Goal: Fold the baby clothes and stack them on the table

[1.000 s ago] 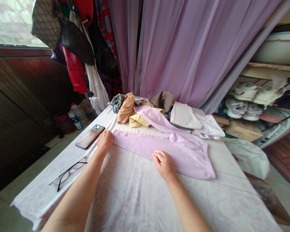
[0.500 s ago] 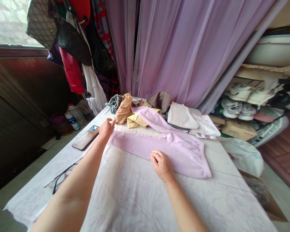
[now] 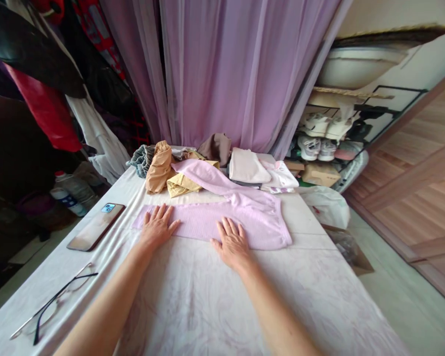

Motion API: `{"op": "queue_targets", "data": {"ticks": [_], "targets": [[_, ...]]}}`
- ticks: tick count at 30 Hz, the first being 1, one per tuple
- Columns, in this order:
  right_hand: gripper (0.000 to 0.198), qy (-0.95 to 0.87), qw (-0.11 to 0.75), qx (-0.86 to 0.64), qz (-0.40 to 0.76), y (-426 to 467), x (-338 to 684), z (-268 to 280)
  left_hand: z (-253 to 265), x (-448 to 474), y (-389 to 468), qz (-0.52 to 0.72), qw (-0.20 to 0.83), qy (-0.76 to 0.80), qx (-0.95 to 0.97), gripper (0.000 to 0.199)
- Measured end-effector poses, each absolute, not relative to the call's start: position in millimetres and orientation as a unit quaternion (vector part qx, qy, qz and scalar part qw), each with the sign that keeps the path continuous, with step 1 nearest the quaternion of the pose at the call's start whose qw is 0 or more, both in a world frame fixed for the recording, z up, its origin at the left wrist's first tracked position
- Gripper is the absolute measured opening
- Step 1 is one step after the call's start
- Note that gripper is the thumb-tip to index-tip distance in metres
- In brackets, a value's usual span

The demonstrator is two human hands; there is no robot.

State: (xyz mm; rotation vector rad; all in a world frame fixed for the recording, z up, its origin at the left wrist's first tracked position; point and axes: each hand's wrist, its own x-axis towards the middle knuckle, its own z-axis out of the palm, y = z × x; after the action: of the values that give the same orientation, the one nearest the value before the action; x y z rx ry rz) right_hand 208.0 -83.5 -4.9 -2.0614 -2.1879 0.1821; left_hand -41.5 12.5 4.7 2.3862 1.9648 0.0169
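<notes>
A thin lilac garment (image 3: 196,222) lies spread across the table, its gathered edge at the right and a narrow part folded back over the pile behind. Whether it is a top or pants, I cannot tell. My left hand (image 3: 157,227) rests flat on the garment's left end, fingers spread. Farther right, my right hand (image 3: 232,243) lies palm down on the near edge of the same cloth, also with spread fingers. Neither hand grips anything.
Behind the garment are a tan cloth (image 3: 159,168), a yellow cloth (image 3: 183,185), a brown cloth (image 3: 215,148) and folded clothes (image 3: 248,167). A phone (image 3: 95,227) and eyeglasses (image 3: 54,304) lie on the left of the cloth-covered table (image 3: 193,306). A purple curtain (image 3: 222,74) hangs behind.
My left hand has gone from a pinch beyond the garment's left end to lying flat on it. My right hand has uncurled and flattened. The view has swung right.
</notes>
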Motion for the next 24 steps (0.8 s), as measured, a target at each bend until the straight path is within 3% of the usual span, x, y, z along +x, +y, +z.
{"op": "queue_targets", "data": {"ticks": [10, 18, 24], "targets": [[0.054, -0.64, 0.079, -0.764, -0.034, -114.1, 309.3, -28.3, 4.2, -40.1, 13.3, 0.003, 0.022, 0.645, 0.764, 0.067], [0.05, -0.639, 0.107, -0.757, -0.076, -120.0, 318.9, -26.7, 8.4, -39.8, 12.7, -0.012, 0.026, 0.659, 0.752, 0.068], [0.046, -0.69, 0.115, -0.715, -0.007, -121.5, 297.3, -18.8, 7.4, 15.5, -5.6, 0.038, -0.017, 0.589, 0.807, 0.056]]}}
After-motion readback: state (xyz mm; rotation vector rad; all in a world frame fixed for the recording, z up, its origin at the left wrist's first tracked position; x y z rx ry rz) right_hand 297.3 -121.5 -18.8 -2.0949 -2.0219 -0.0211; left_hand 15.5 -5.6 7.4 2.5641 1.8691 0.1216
